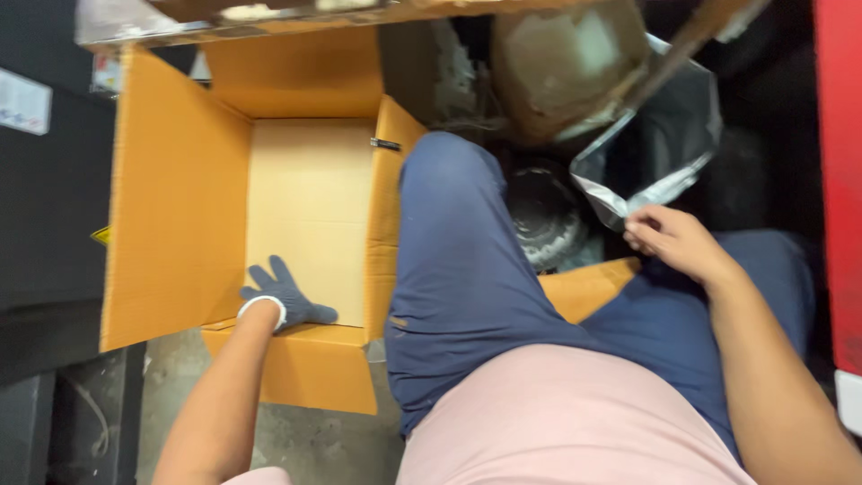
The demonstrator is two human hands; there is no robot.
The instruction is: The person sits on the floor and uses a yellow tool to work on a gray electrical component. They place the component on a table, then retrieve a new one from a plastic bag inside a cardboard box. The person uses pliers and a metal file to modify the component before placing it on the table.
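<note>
Where flaps spread, open carton (310, 202) on concrete floor (296, 440)

Open orange-brown cardboard box (310, 202) at left, silvery plastic bag (660, 148) upper right, white label (24, 101) far left

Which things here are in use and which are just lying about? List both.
In use:
left hand, gloved, flat inside the open cardboard box
right hand, bare, pinching the edge of the silvery plastic bag

Lying about:
black ribbed round part
brown sack
red panel
</note>
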